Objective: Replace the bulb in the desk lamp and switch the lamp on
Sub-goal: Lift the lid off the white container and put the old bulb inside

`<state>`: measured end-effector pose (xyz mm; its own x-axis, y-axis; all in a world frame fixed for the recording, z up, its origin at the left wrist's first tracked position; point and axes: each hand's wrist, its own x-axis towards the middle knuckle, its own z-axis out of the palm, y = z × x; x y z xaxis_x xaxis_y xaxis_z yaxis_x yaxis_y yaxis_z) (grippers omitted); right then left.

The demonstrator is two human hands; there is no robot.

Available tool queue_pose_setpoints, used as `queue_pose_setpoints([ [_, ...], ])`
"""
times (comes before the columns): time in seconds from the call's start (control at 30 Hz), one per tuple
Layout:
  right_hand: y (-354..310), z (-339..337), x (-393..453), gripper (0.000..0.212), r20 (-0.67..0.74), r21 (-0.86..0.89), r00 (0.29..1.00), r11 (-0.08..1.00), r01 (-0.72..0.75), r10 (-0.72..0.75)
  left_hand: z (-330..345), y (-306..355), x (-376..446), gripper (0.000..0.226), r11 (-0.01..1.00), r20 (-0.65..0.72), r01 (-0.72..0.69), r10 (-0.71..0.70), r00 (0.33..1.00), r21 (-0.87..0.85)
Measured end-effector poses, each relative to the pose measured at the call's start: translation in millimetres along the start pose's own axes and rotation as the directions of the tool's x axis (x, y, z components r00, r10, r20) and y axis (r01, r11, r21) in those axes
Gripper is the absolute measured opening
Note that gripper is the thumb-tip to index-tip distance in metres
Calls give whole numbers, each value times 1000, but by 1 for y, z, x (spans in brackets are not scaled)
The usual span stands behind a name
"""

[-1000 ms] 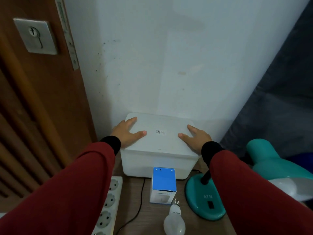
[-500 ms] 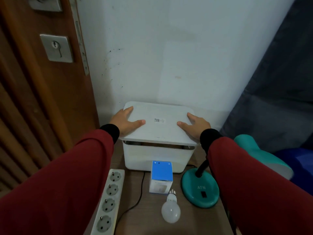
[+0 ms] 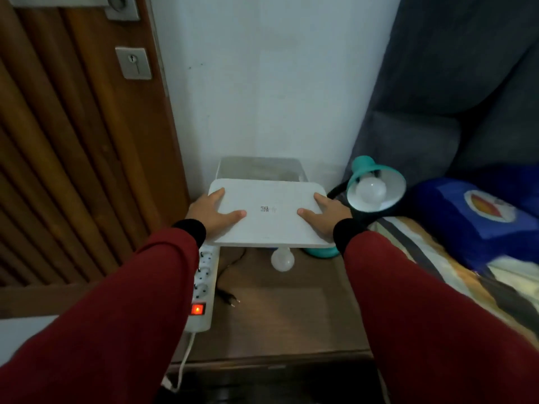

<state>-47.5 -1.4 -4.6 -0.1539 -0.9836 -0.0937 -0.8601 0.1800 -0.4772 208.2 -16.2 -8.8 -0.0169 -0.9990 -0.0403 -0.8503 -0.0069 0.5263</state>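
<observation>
Wooden door (image 3: 73,158) left; blue pillow (image 3: 478,217) right; grey curtain (image 3: 466,83) behind it.

Left hand (image 3: 210,216) and right hand (image 3: 326,214) grip white lid (image 3: 269,217) by its ends, clear of box (image 3: 259,168) beyond fingertips; spare bulb (image 3: 282,259) below lid.

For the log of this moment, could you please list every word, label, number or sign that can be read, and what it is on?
No text can be quoted in this picture.
White lid: a small dark printed code or label, too small and blurred to read.
Blue cushion: a round emblem, no legible letters.
Power strip: a lit red switch, no marking readable.
</observation>
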Motion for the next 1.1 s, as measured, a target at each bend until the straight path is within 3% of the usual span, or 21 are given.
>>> queue_pose_setpoints([
  [0.17, 40, 36, -62, 78, 16, 40, 999, 998, -48, 47, 39, -14, -60, 88, 997, 49, 0, -3, 999, 71],
  [0.63, 116, 97, -112, 83, 231, -234, 954, 963, -136, 191, 136, -30, -117, 99, 969, 358, 29, -118, 926, 244],
  [0.9, 112, 100, -95, 66, 240, -437, 953, 897, -64, 185, 152, -16, -109, 100, 900, 368, 73, -248, 896, 430],
  [1.1, 106, 103, -86, 56, 276, -496, 937, 867, -51, 213, 149, -6, -104, 77, 877, 314, 63, -236, 920, 476],
])
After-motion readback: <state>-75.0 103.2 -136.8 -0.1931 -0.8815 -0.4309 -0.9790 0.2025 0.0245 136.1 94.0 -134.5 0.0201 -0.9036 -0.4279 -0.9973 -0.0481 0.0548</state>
